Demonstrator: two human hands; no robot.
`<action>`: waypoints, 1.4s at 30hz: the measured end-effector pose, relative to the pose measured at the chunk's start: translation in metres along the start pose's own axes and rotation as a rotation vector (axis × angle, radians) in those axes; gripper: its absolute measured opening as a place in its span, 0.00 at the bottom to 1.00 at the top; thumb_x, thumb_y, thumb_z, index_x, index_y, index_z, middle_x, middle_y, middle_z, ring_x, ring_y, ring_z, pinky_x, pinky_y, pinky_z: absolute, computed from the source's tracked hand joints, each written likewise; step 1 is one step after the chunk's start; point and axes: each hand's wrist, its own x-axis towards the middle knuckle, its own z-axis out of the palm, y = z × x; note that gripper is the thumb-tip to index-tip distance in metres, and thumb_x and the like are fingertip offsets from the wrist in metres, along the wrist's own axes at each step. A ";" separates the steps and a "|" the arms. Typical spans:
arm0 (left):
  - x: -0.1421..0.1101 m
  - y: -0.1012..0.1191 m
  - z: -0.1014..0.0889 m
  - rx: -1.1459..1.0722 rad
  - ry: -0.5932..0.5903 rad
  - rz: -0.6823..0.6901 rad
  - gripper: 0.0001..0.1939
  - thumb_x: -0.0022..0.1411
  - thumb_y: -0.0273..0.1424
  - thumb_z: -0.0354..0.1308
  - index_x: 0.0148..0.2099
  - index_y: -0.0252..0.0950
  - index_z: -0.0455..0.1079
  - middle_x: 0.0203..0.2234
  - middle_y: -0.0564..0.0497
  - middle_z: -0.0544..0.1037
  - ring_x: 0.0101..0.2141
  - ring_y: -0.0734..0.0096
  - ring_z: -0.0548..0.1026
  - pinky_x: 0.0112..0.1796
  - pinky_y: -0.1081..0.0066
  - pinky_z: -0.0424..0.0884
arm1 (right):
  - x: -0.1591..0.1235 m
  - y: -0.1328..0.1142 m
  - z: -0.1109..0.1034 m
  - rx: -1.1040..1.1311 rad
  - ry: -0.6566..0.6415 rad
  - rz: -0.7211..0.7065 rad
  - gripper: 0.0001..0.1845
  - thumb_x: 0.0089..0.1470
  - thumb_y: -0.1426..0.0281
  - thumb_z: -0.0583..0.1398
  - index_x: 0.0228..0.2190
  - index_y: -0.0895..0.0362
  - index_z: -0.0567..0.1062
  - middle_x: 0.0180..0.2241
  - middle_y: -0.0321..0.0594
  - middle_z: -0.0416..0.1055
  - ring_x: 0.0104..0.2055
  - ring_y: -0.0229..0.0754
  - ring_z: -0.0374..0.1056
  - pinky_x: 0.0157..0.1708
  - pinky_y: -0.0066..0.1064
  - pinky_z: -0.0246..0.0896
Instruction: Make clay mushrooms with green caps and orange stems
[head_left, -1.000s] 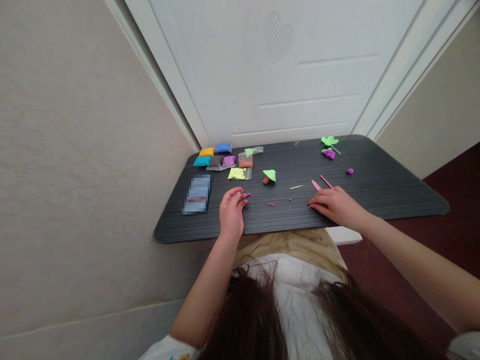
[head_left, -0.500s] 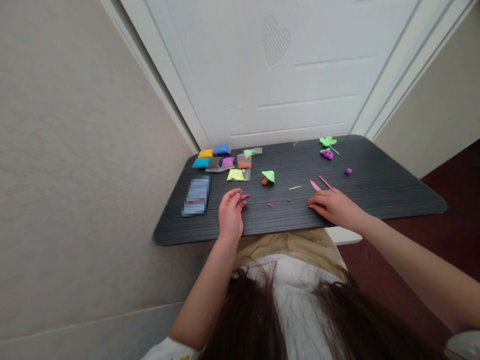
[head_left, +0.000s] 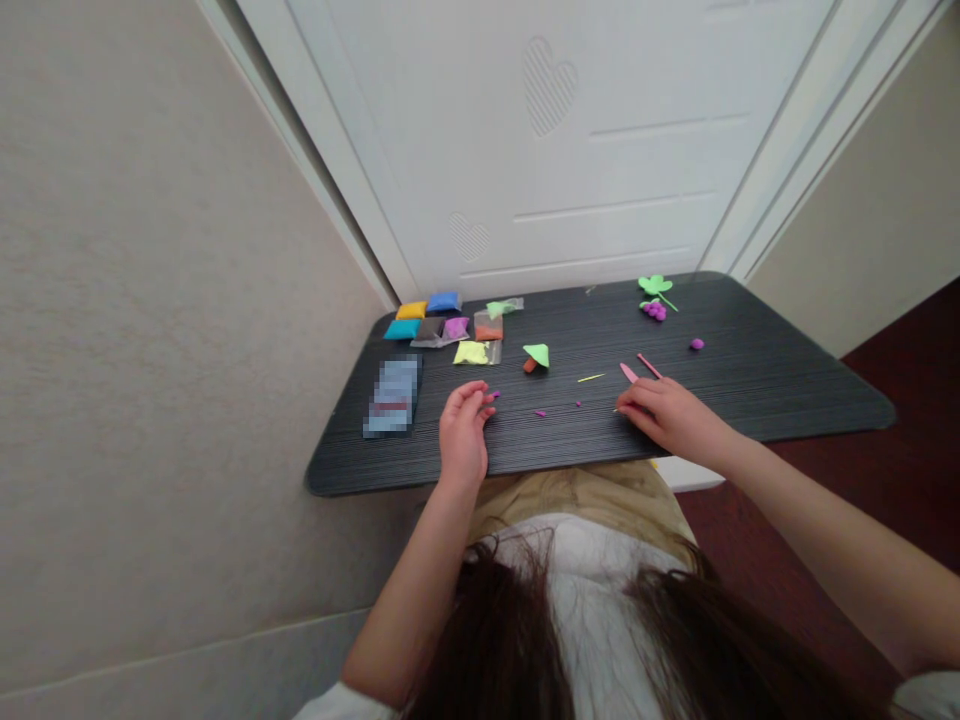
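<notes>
My left hand [head_left: 463, 432] rests over the front left of the dark table, fingers loosely bent and apart. At its fingertips is a small purple clay piece [head_left: 496, 394], which looks to lie on the tabletop. My right hand [head_left: 664, 412] is closed in a pinch low over the table; a tiny pale tip peeks out by its fingers, too small to name. Just beyond it are a pink flat modelling tool [head_left: 628, 373] and a pink stick [head_left: 649, 366]. Between the hands are purple clay bits [head_left: 540, 413] and a thin yellow clay strand [head_left: 591, 378].
A green-capped clay mushroom [head_left: 536, 357] lies mid-table. Several clay packets [head_left: 403, 329] and a phone-like blurred item [head_left: 394, 395] are at left. Far right hold a green clay leaf [head_left: 655, 286], purple clay grapes [head_left: 655, 311] and a purple clay ball [head_left: 697, 344]. A white door [head_left: 570, 170] stands behind.
My left hand has shifted very slightly right, its fingers a little differently bent by the purple piece. My right hand stays almost still, pinching at the same spot.
</notes>
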 end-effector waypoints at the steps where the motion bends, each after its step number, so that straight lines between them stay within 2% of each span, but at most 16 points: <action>1: -0.004 0.001 0.003 0.044 -0.022 -0.001 0.07 0.51 0.30 0.56 0.35 0.36 0.70 0.35 0.50 0.71 0.32 0.77 0.69 0.31 0.76 0.63 | 0.001 -0.005 -0.003 0.017 0.022 0.000 0.08 0.54 0.69 0.51 0.32 0.55 0.69 0.33 0.40 0.70 0.38 0.41 0.66 0.41 0.36 0.56; 3: -0.015 0.006 0.011 0.137 -0.096 -0.015 0.08 0.52 0.31 0.56 0.36 0.37 0.70 0.35 0.50 0.72 0.34 0.75 0.69 0.32 0.75 0.63 | 0.004 -0.019 -0.011 0.063 0.087 -0.008 0.07 0.54 0.70 0.51 0.32 0.55 0.68 0.33 0.39 0.70 0.38 0.40 0.65 0.44 0.36 0.55; 5: -0.029 0.012 0.024 0.188 -0.217 -0.047 0.09 0.53 0.32 0.56 0.37 0.37 0.71 0.35 0.50 0.73 0.35 0.74 0.69 0.33 0.74 0.63 | 0.007 -0.035 -0.020 0.122 0.172 -0.015 0.06 0.54 0.70 0.52 0.32 0.55 0.68 0.32 0.38 0.70 0.37 0.39 0.65 0.46 0.37 0.54; 8: -0.050 0.022 0.045 0.146 -0.385 -0.130 0.09 0.52 0.32 0.56 0.36 0.36 0.73 0.32 0.49 0.75 0.34 0.72 0.69 0.34 0.73 0.63 | 0.012 -0.059 -0.032 0.197 0.286 -0.023 0.05 0.53 0.71 0.53 0.32 0.54 0.68 0.32 0.38 0.70 0.37 0.39 0.65 0.47 0.38 0.53; 10: -0.059 0.028 0.055 0.077 -0.424 -0.174 0.09 0.52 0.32 0.57 0.36 0.36 0.73 0.32 0.49 0.75 0.33 0.72 0.70 0.34 0.72 0.64 | 0.015 -0.072 -0.037 0.229 0.334 -0.021 0.05 0.53 0.71 0.53 0.32 0.54 0.68 0.32 0.38 0.70 0.37 0.39 0.65 0.47 0.38 0.54; 15: -0.070 0.039 0.065 -0.079 -0.391 -0.250 0.08 0.51 0.31 0.58 0.35 0.35 0.74 0.31 0.47 0.76 0.31 0.73 0.70 0.33 0.73 0.64 | 0.017 -0.087 -0.038 0.277 0.423 0.001 0.06 0.52 0.72 0.53 0.32 0.53 0.69 0.32 0.38 0.69 0.38 0.41 0.65 0.44 0.39 0.57; 21: -0.073 0.039 0.067 -0.233 -0.342 -0.381 0.08 0.50 0.30 0.59 0.34 0.33 0.74 0.31 0.48 0.76 0.29 0.76 0.71 0.30 0.75 0.65 | 0.019 -0.092 -0.032 0.296 0.444 -0.011 0.07 0.52 0.72 0.53 0.33 0.53 0.69 0.33 0.40 0.69 0.38 0.42 0.65 0.43 0.39 0.59; 32: -0.076 0.032 0.067 -0.361 -0.330 -0.466 0.06 0.50 0.30 0.59 0.32 0.33 0.73 0.28 0.51 0.76 0.28 0.78 0.71 0.31 0.76 0.65 | 0.019 -0.094 -0.027 0.198 0.414 0.002 0.07 0.52 0.72 0.53 0.35 0.53 0.69 0.35 0.40 0.70 0.39 0.42 0.64 0.42 0.38 0.58; 42: -0.075 0.024 0.065 -0.398 -0.314 -0.511 0.06 0.50 0.30 0.60 0.32 0.32 0.71 0.29 0.52 0.75 0.30 0.77 0.72 0.32 0.75 0.66 | 0.022 -0.097 -0.030 0.304 0.337 0.057 0.05 0.53 0.71 0.52 0.32 0.53 0.68 0.32 0.39 0.70 0.37 0.42 0.65 0.42 0.38 0.58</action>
